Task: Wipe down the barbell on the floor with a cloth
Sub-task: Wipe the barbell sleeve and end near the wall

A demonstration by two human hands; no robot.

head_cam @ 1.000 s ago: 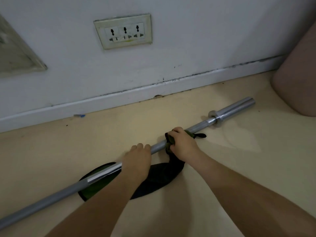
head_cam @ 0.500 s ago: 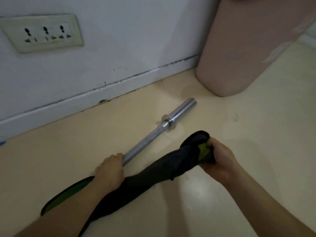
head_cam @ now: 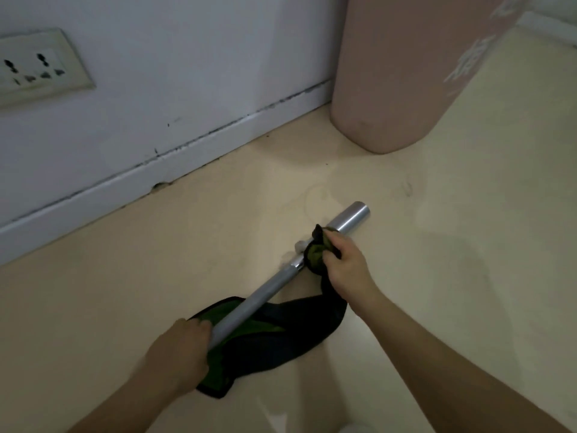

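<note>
The fingers point(head_cam: 199, 327) of the left hand point(head_cam: 178, 354) are wrapped round the near part of the barbell point(head_cam: 265, 290), which is laid on the floor point(head_cam: 452, 292). The dark green cloth point(head_cam: 281, 332) is trailed under the bar, and its bunched end is clamped against the bar at the collar by the curled fingers point(head_cam: 332, 243) of the right hand point(head_cam: 346, 265). The long axis is directed from near left to far right, so the bare end just beyond the right hand is judged reachable by a stroke along that line. A pink bin point(head_cam: 406, 73) is seen beyond, by the wall point(head_cam: 187, 73).
</note>
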